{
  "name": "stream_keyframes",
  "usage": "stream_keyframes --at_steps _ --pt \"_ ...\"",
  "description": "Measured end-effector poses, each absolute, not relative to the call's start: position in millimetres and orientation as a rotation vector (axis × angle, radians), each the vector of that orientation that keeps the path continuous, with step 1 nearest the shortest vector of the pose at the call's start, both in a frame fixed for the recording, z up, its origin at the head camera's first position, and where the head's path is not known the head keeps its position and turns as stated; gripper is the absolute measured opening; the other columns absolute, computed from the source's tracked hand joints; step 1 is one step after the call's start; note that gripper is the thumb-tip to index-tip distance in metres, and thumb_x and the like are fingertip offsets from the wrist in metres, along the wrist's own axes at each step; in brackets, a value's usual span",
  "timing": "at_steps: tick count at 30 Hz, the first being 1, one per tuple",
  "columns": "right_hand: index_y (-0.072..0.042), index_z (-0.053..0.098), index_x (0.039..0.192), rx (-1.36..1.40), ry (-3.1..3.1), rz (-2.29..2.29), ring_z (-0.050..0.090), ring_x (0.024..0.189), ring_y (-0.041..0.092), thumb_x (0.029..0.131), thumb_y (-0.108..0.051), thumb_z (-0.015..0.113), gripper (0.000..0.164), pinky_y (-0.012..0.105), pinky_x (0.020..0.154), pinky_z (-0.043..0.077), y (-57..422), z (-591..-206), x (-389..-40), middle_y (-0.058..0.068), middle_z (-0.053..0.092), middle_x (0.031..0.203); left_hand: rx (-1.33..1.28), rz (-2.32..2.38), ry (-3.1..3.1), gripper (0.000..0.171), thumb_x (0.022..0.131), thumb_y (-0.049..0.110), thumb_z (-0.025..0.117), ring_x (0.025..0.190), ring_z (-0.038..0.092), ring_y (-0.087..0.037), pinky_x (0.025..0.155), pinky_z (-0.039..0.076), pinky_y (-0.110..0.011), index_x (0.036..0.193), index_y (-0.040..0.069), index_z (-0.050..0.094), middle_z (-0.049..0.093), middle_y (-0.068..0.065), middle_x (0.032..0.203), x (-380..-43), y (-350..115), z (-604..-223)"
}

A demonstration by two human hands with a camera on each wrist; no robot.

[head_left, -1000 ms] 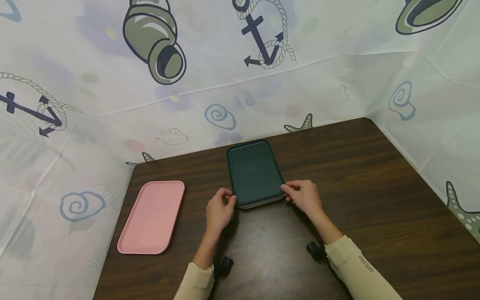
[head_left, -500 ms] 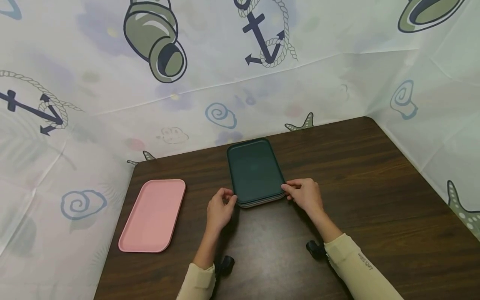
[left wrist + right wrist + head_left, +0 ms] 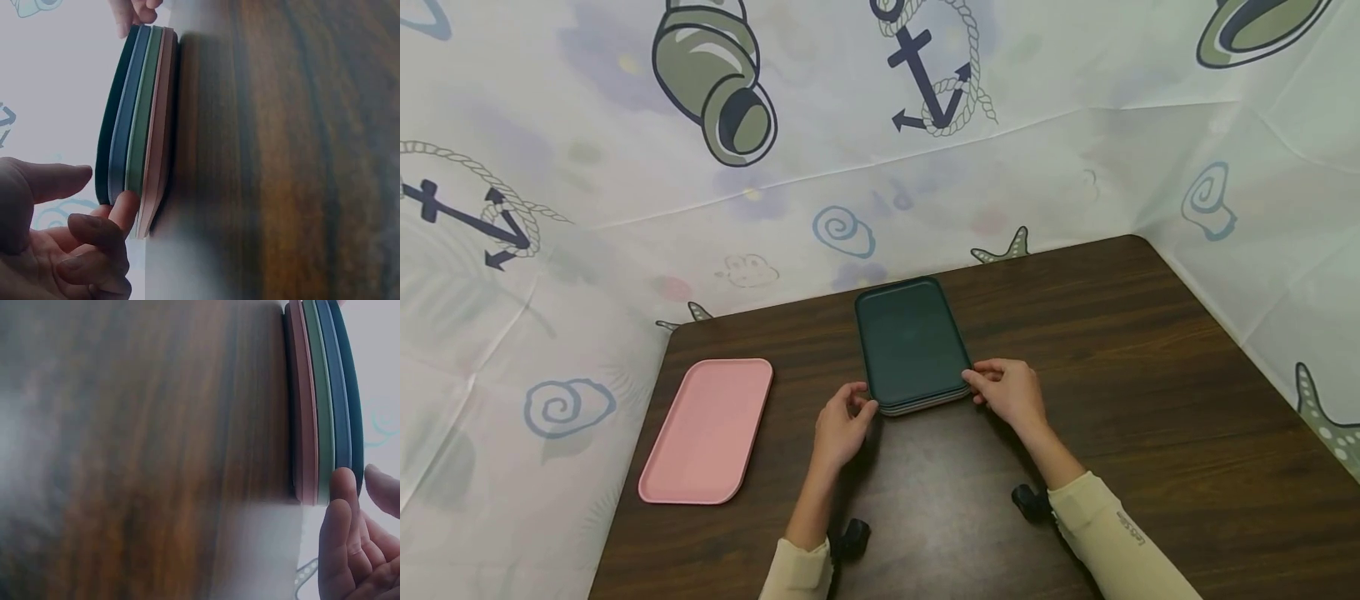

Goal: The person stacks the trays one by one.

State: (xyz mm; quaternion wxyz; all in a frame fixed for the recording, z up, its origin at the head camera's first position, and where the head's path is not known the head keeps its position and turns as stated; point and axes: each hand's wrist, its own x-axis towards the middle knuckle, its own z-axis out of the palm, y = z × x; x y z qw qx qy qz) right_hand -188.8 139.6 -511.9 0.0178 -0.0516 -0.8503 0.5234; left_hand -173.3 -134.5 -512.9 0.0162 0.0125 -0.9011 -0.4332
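Centre frame, the right hand (image 3: 1011,395) pinches the top tray (image 3: 912,340); the left hand (image 3: 841,428) sits loose, thumb clear. Taking hold, it seems: that thumb should close next.

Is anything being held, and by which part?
The left hand and right hand touch the near corners of the tray stack; whether either grips it can't be told.
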Motion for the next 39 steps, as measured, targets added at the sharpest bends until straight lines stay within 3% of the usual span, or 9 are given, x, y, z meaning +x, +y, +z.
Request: stream_keyframes --at_steps 7,14,19,24,29,33,39 --pt "-0.002 0.064 0.125 -0.171 -2.660 1.706 0.069 0.062 0.021 0.090 -0.032 0.072 0.046 0.028 0.052 0.050 138 -511 -181 0.005 0.073 0.078 -0.009 -1.384 -2.846 0.034 0.094 0.022 0.066 0.052 0.052 -0.012 0.052 0.043 -0.030 0.126 0.012 0.064 0.065 -0.001 0.096 -160 -139 -508" --pt "-0.005 0.054 0.138 -0.147 -2.652 1.632 0.064 0.056 0.021 0.090 -0.034 0.071 0.058 0.030 0.051 0.042 131 -505 -170 0.006 0.070 0.071 -0.062 -1.443 -2.851 0.034 0.095 0.021 0.065 0.053 0.049 -0.013 0.051 0.043 -0.030 0.127 0.008 0.063 0.065 -0.005 0.100 -141 -142 -503" --pt "-0.006 0.057 0.135 -0.054 -2.580 1.660 0.062 0.052 0.021 0.090 -0.032 0.072 0.053 0.032 0.058 0.045 110 -499 -160 0.008 0.070 0.072 -0.015 -1.483 -2.829 0.035 0.096 0.024 0.065 0.051 0.047 -0.011 0.049 0.041 -0.028 0.127 0.009 0.063 0.065 -0.005 0.103 -122 -156 -500" --pt "-0.005 0.063 0.128 0.114 -2.545 1.881 0.062 0.049 0.025 0.090 -0.023 0.073 0.043 0.029 0.046 0.046 77 -495 -144 0.011 0.069 0.070 0.136 -1.493 -2.761 0.033 0.096 0.022 0.064 0.050 0.048 -0.011 0.050 0.042 -0.027 0.126 0.009 0.063 0.067 -0.006 0.104 -99 -184 -499" --pt "0.000 0.061 0.128 0.402 -2.647 2.118 0.063 0.052 0.025 0.093 -0.021 0.069 0.041 0.026 0.044 0.046 39 -497 -129 0.011 0.069 0.070 0.313 -1.393 -2.705 0.032 0.098 0.022 0.062 0.058 0.050 -0.012 0.055 0.043 -0.026 0.126 0.008 0.064 0.067 -0.009 0.106 -77 -218 -501" --pt "0.001 0.059 0.130 0.616 -2.761 2.173 0.066 0.057 0.032 0.094 -0.021 0.068 0.043 0.023 0.041 0.041 7 -500 -126 0.007 0.070 0.071 0.425 -1.277 -2.677 0.032 0.098 0.025 0.061 0.070 0.053 -0.016 0.063 0.043 -0.028 0.125 0.007 0.064 0.067 -0.011 0.105 -68 -241 -500" --pt "0.003 0.055 0.133 0.730 -2.775 2.379 0.068 0.061 0.032 0.094 -0.014 0.067 0.044 0.023 0.039 0.040 -33 -506 -131 0.008 0.071 0.075 0.655 -0.981 -2.674 0.036 0.098 0.030 0.058 0.085 0.066 -0.031 0.071 0.045 -0.043 0.126 0.007 0.063 0.068 -0.019 0.110 -63 -288 -493"
